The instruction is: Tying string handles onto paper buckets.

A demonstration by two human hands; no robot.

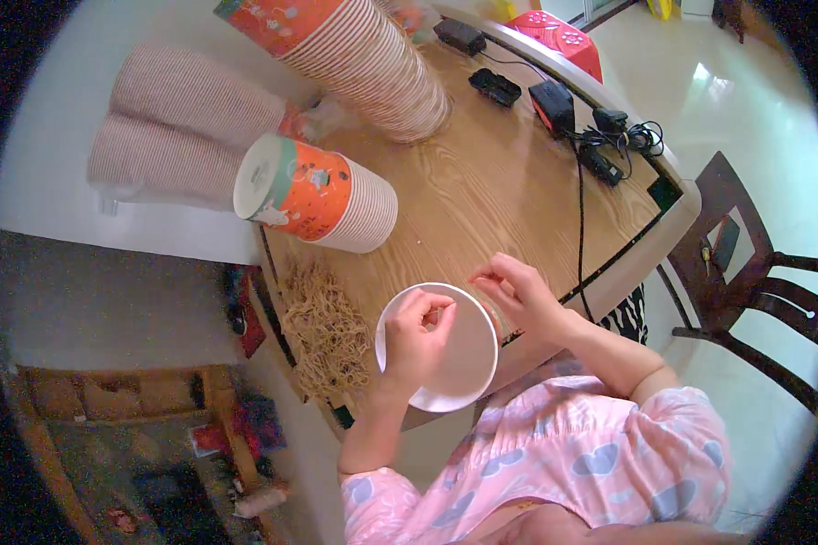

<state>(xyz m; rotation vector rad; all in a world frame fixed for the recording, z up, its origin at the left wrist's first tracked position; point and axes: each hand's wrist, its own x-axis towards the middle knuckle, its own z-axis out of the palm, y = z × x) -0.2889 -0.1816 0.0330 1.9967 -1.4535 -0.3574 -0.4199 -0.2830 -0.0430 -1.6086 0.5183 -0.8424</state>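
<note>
A large paper cup (471,368) with a white inside stands mouth up at the table's near edge, close to my body. Over its left side is my left hand (416,334), thumb and fingers closed in a pinch. What they hold, if anything, is hidden. My right hand (518,289) is just beyond the cup's far right rim, its fingertips also pinched together. Anything between them is too small to make out. Left of the cup lies a tangled heap of thin brown strands (325,341).
Behind the heap, a stack of orange and green paper cups (323,195) lies tipped. A taller cup stack (373,73) rises farther back, with wrapped stacks (168,127) to the left. Black adapters and cables (600,150) lie at the table's right side. A dark chair (727,245) stands to the right.
</note>
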